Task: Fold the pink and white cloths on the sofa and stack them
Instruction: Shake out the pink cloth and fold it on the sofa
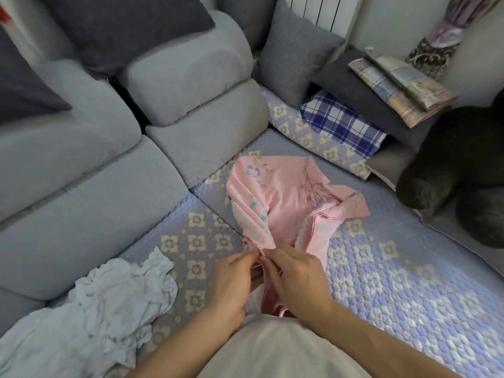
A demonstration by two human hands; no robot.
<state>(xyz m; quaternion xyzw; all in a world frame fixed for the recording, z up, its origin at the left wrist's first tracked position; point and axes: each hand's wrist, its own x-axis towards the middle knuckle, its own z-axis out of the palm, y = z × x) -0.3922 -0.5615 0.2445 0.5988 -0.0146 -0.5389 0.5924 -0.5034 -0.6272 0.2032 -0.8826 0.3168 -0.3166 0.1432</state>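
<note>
At lower centre, the left hand and right hand both pinch one near corner of the pink cloth, crumpled mid-frame on the sofa. The white cloth lies bunched at lower left.

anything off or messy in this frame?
Nothing damaged or spilled. The pink cloth lies bunched, unfolded, on the quilted sofa cover, with both hands pinching its near edge: left hand, right hand. The white cloth sits crumpled at left, untouched.

Both hands — left hand, right hand — pinch the crumpled pink cloth's near corner.
</note>
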